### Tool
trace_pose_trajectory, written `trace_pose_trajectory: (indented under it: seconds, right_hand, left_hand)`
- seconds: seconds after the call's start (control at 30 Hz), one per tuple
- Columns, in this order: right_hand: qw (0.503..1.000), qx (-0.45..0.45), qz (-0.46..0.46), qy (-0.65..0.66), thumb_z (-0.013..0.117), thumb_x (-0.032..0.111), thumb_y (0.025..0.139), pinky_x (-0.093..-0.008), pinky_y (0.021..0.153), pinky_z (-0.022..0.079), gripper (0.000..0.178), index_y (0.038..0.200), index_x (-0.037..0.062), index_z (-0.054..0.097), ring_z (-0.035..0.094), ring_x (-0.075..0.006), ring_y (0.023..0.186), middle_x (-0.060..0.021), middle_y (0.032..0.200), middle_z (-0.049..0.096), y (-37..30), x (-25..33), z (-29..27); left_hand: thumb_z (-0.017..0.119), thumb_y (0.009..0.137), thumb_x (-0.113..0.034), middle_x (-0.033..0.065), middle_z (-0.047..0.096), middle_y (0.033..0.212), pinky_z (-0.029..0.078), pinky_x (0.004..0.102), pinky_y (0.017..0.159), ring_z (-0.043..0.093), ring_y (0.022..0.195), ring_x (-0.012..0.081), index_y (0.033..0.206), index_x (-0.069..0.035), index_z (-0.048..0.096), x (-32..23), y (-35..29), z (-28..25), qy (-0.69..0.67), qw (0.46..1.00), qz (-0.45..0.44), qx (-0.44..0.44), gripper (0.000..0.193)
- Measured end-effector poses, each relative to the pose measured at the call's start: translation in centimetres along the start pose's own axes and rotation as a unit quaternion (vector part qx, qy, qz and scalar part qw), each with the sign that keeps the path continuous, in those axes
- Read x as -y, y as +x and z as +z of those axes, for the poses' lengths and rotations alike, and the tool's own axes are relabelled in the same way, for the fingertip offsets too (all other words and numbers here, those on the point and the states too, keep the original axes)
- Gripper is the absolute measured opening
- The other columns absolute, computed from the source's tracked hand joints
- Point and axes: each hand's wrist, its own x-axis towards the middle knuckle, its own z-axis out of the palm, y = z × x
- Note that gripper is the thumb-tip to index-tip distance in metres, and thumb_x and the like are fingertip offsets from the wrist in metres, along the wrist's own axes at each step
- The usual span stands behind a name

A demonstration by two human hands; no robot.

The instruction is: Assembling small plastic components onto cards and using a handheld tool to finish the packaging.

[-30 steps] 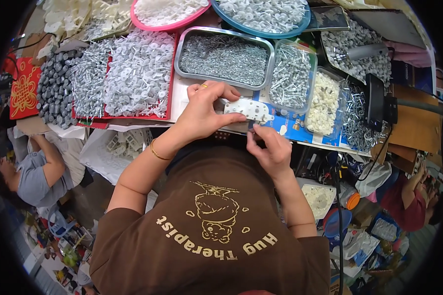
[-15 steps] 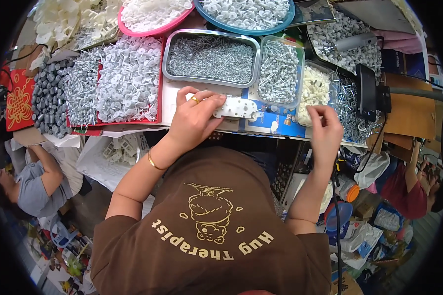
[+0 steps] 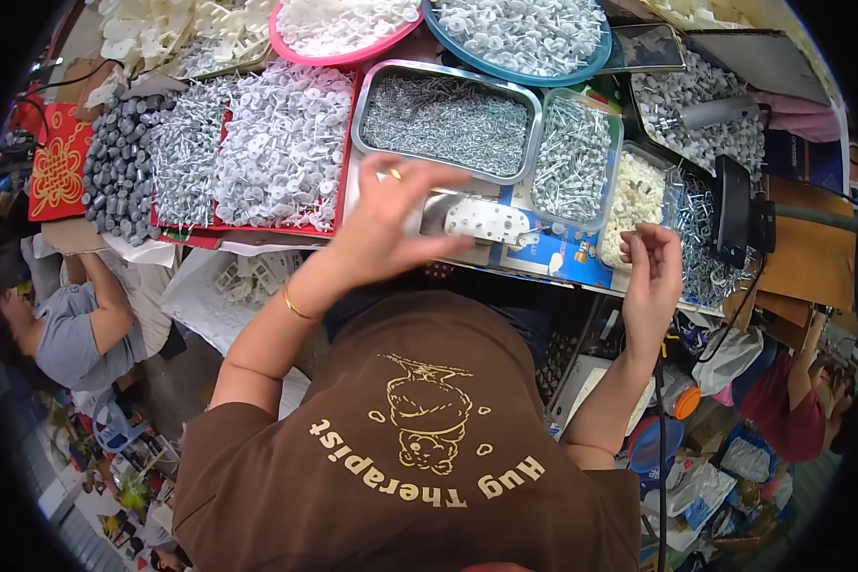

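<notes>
My left hand (image 3: 383, 227), slightly blurred and wearing a ring, is raised just left of a flat white plastic plate with small holes (image 3: 486, 220). Its thumb and fingers are apart with nothing visible between them. The plate lies on a silvery metal block (image 3: 436, 215) at the table's front edge. My right hand (image 3: 654, 272) is beside the front of a clear tub of small cream plastic parts (image 3: 633, 197). Its thumb and fingertips are pinched together; whatever they hold is too small to make out.
Behind the plate stand a metal tray of small screws (image 3: 360, 129) and a clear tub of white-capped screws (image 3: 572, 157). White pegs fill a red box (image 3: 337, 195) at left. A black device on an arm (image 3: 732, 212) stands at right. Other people sit on both sides.
My left hand has come off the plate and spread its fingers. My right hand stays pinched near the cream parts. The whole view has shifted, with the table now appearing farther right.
</notes>
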Motion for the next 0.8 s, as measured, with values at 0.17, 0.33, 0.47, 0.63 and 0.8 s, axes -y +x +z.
trace_pose_trajectory:
  seconds: [0.17,0.33,0.47,0.63,0.8]
  right_hand:
    - [0.990,0.113,0.010,0.079,0.064,-0.002,0.095,-0.0263,0.074,0.056,0.010,0.105,-0.0053,0.064,0.071,-0.0167,0.084,-0.0140,0.096,0.072,-1.5,3.7,3.6]
    - [0.955,0.054,-0.276,-0.099,0.083,0.001,0.075,-0.0296,0.071,0.048,0.017,0.087,0.0024,0.071,0.060,-0.0187,0.083,-0.0070,0.091,0.060,-1.8,4.1,5.9]
    - [0.934,0.074,-0.333,-0.108,0.089,0.007,0.066,-0.0324,0.063,0.040,0.026,0.087,0.0077,0.075,0.050,-0.0207,0.077,-0.0046,0.086,0.053,-1.5,1.8,7.2]
    - [0.891,0.081,-0.418,-0.157,0.089,0.007,0.066,-0.0329,0.061,0.040,0.026,0.089,0.0133,0.077,0.050,-0.0206,0.074,-0.0012,0.078,0.054,-0.8,1.6,6.5]
    - [0.937,0.073,-0.332,-0.076,0.086,0.006,0.070,-0.0351,0.064,0.042,0.019,0.085,0.0094,0.076,0.054,-0.0233,0.072,-0.0049,0.079,0.059,0.5,4.2,6.0]
  left_hand:
    - [0.079,0.078,-0.022,-0.0039,0.063,0.087,0.029,0.0443,0.094,0.057,0.096,0.0186,0.086,-0.018,0.075,5.5,4.3,0.3,0.187,0.980,0.044,-0.052,0.009]
    - [0.079,0.078,-0.023,-0.0042,0.061,0.086,0.030,0.0444,0.093,0.056,0.095,0.0185,0.078,-0.017,0.073,6.9,4.5,1.4,0.163,0.985,0.046,-0.021,0.009]
    - [0.078,0.081,-0.023,-0.0040,0.062,0.084,0.030,0.0437,0.092,0.057,0.093,0.0181,0.078,-0.016,0.069,6.6,4.7,1.6,0.162,0.986,0.027,-0.026,0.011]
    - [0.075,0.085,-0.020,-0.0033,0.065,0.079,0.031,0.0427,0.091,0.060,0.083,0.0187,0.079,-0.015,0.065,6.6,4.4,1.7,0.121,0.992,0.002,-0.044,0.012]
    - [0.073,0.086,-0.015,-0.0023,0.072,0.081,0.034,0.0403,0.094,0.064,0.079,0.0162,0.090,-0.016,0.073,7.1,3.5,1.2,0.069,0.995,0.009,-0.070,0.004]
